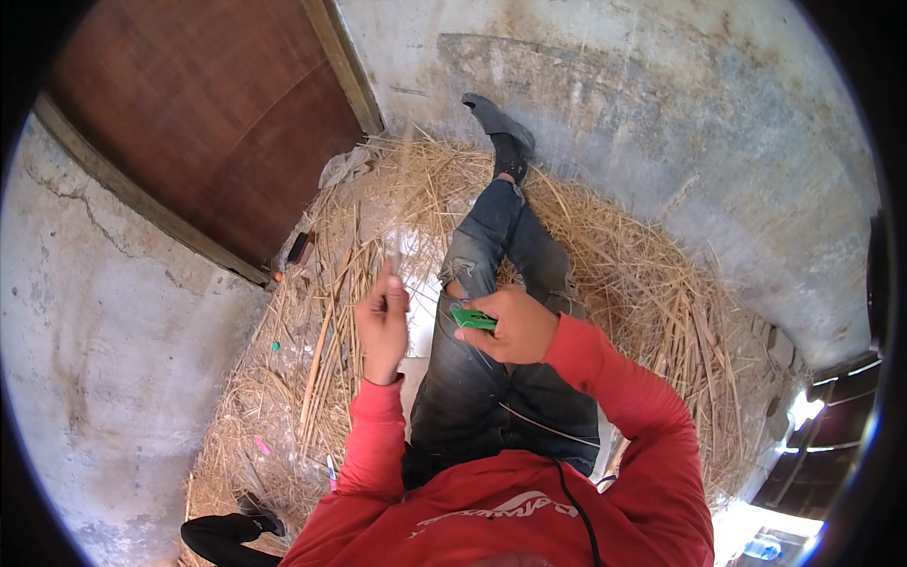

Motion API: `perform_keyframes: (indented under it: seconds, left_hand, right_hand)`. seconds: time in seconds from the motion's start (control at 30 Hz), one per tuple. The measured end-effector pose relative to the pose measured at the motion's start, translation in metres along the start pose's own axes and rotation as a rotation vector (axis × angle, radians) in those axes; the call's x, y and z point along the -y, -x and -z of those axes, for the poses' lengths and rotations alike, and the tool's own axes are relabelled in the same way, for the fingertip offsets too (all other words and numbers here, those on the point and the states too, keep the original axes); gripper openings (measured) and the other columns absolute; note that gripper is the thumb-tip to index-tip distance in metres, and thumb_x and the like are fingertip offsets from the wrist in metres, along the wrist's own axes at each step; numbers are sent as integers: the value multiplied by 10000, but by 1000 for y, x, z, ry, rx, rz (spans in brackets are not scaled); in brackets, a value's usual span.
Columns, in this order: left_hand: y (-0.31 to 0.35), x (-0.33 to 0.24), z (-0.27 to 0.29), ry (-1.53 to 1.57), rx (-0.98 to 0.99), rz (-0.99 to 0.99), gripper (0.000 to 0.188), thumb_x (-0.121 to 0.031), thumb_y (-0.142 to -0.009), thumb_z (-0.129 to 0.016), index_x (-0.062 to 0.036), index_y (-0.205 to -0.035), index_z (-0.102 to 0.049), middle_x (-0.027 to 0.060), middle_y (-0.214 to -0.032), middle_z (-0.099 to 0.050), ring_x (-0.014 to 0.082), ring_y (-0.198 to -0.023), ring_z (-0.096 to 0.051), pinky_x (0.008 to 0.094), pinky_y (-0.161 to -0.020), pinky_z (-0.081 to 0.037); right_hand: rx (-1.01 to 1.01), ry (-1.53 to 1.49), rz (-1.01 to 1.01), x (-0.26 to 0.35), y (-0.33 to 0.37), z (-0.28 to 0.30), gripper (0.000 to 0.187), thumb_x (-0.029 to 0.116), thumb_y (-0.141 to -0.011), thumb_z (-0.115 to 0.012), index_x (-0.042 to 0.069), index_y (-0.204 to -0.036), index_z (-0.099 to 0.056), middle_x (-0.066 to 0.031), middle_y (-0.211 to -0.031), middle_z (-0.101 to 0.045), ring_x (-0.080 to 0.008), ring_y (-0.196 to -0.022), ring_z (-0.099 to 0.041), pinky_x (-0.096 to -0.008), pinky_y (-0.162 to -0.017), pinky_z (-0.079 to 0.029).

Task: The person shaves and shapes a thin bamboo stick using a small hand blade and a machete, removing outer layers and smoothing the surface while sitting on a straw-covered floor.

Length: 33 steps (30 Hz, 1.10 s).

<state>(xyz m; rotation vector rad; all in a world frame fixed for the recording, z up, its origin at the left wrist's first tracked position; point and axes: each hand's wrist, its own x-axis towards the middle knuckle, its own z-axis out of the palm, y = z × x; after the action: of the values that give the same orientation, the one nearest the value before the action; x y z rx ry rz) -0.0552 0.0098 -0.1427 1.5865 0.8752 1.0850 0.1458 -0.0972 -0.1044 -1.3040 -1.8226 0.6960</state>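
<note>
My left hand point(383, 317) is raised over the left side of my lap. Its fingers close on a thin pale strip point(397, 248) that points up and away, blurred at its far end. To the right, my right hand point(518, 326) grips a flat green plastic tool point(473, 319), which looks like a cutter's handle; no blade shows clearly. The two hands are apart. Across my jeans point(463, 397) lies another thin pale strip point(548, 426), running from below the right hand toward my right hip.
Straw and split strips point(331, 350) cover the floor around my legs. Before me rises a worn plaster wall point(661, 113), with a brown door point(217, 113) at far left. A dark object point(300, 248) lies near the door; a black item point(231, 534) sits at lower left.
</note>
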Motion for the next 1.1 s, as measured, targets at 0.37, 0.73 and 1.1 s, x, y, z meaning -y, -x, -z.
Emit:
perform_keyframes:
  seconds: [0.37, 0.73, 1.1]
  left_hand:
    - [8, -21, -3, 238, 304, 207, 453, -200, -1086, -517, 15, -1483, -474, -69, -625, -424, 18, -512, -351, 207, -462, -293]
    - [31, -16, -2, 159, 390, 347, 425, -256, -1071, -553, -37, -1435, -557, -78, -591, -382, 30, -485, -348, 221, -437, -275]
    - [60, -21, 37, 143, 428, 352, 359, -215, -1105, -445, -16, -1365, -593, -43, -652, -498, 25, -515, -386, 200, -489, -329]
  right_hand:
    - [-228, 433, -191, 6, -17, 5, 534, 534, -984, -554, 39, -842, -692, -202, -608, -631, -413, -589, -654, -515, -577, -518]
    - [-300, 561, -360, -37, -30, 18, 657, 629, -1001, -438, 37, -901, -706, -246, -723, -679, -458, -701, -674, -556, -684, -536]
    - [-711, 385, -625, -150, 43, 156, 717, 607, -1014, -456, -58, -931, -710, -281, -799, -662, -431, -803, -660, -472, -749, -505]
